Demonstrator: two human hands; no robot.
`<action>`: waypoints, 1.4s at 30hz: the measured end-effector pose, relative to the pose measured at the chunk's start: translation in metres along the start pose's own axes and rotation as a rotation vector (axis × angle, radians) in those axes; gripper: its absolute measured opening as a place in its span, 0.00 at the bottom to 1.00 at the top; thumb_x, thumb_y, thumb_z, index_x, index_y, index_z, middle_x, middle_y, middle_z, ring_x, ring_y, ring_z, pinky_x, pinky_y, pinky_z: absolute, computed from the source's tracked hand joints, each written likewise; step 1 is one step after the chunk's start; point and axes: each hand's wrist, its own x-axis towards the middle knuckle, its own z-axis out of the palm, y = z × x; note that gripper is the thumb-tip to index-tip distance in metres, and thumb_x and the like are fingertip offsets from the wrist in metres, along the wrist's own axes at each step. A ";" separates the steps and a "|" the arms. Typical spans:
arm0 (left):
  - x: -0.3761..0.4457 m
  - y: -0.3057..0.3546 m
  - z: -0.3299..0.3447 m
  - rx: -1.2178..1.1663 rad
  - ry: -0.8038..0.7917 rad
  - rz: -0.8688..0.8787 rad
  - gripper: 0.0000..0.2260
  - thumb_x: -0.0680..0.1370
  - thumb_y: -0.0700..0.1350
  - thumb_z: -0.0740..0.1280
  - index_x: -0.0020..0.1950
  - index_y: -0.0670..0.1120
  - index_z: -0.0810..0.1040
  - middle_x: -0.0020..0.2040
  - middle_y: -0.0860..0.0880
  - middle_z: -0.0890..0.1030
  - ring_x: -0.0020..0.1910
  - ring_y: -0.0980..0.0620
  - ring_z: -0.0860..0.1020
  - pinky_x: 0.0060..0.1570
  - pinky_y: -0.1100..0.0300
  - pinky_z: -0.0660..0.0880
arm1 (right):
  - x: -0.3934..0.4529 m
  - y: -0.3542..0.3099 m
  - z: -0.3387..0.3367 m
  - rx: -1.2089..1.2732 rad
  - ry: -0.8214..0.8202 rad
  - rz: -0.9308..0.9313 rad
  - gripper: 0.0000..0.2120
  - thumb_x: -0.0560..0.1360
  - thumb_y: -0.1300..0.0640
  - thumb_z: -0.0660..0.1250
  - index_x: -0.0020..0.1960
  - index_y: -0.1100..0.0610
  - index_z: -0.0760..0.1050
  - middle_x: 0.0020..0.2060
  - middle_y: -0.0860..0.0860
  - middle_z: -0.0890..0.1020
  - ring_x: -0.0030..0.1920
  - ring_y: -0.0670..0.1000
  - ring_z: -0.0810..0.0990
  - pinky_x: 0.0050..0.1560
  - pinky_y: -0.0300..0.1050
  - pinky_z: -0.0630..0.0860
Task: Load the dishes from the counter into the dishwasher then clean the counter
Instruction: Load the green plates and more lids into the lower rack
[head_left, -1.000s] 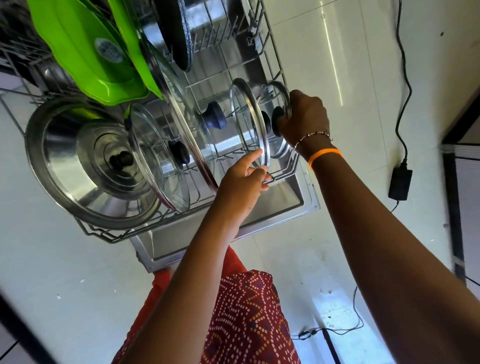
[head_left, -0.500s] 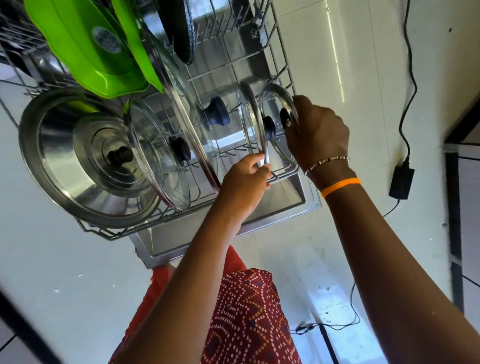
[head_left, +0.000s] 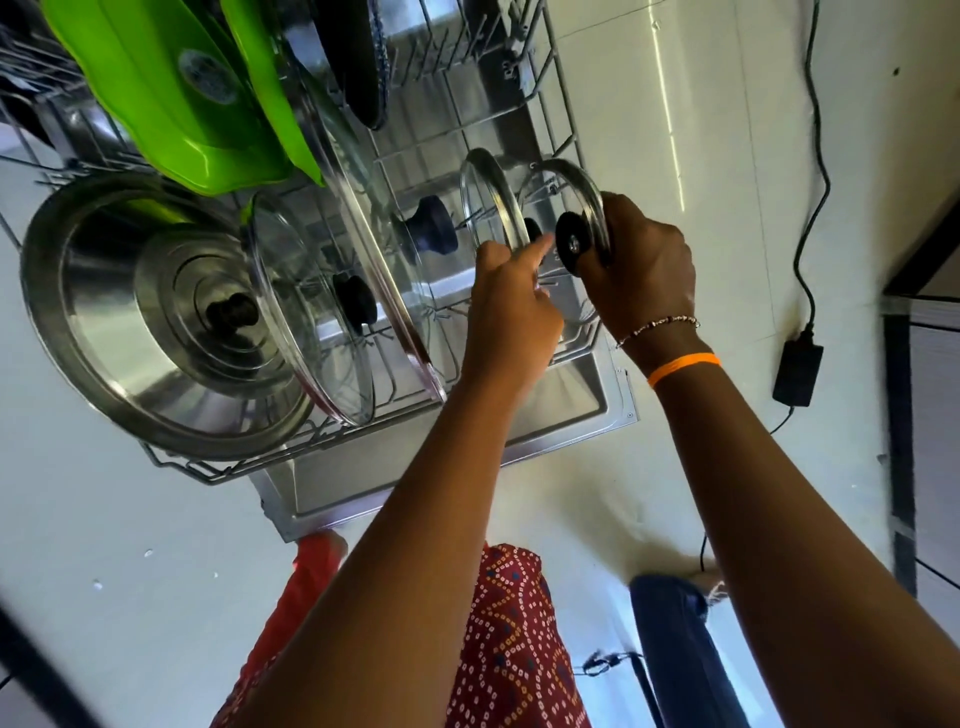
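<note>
The dishwasher's lower rack (head_left: 223, 470) is pulled out over the open door (head_left: 571, 410). My right hand (head_left: 644, 265) grips a small glass lid (head_left: 563, 189) by its edge beside the black knob, at the rack's right end. Just left of it stands a second small glass lid (head_left: 485, 197). My left hand (head_left: 511, 312) holds that lid's lower rim, index finger stretched toward the knobs. Further left stand a large glass lid (head_left: 363, 249), a medium glass lid (head_left: 306, 322) and a steel lid (head_left: 130, 322).
Green plates (head_left: 156, 88) and a dark pan (head_left: 358, 57) fill the back of the rack. A black power adapter (head_left: 797, 371) with its cable lies on the pale floor to the right. A dark door frame (head_left: 898, 415) runs along the far right.
My right hand has turned its small lid so the knob side shows more. My left hand has slid up the neighbouring lid's rim, index finger now extended.
</note>
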 end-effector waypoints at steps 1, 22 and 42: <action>0.003 -0.001 0.001 -0.005 0.063 0.012 0.21 0.78 0.32 0.61 0.68 0.48 0.72 0.60 0.47 0.69 0.51 0.58 0.71 0.42 0.77 0.71 | -0.003 0.001 0.000 0.006 0.007 0.000 0.14 0.76 0.55 0.62 0.61 0.57 0.73 0.45 0.61 0.82 0.46 0.66 0.77 0.38 0.45 0.65; -0.012 -0.024 0.000 -0.051 0.194 0.065 0.15 0.72 0.34 0.71 0.57 0.46 0.80 0.50 0.47 0.75 0.48 0.52 0.77 0.50 0.67 0.76 | -0.013 -0.017 -0.009 -0.187 0.016 0.052 0.23 0.75 0.61 0.58 0.70 0.55 0.63 0.52 0.60 0.81 0.50 0.66 0.77 0.41 0.46 0.62; 0.003 -0.018 -0.005 -0.004 0.263 -0.002 0.19 0.71 0.28 0.68 0.56 0.46 0.78 0.55 0.47 0.72 0.45 0.55 0.73 0.41 0.76 0.70 | -0.012 -0.038 -0.018 -0.261 -0.093 0.100 0.17 0.75 0.63 0.58 0.63 0.58 0.67 0.53 0.60 0.80 0.51 0.65 0.76 0.40 0.45 0.61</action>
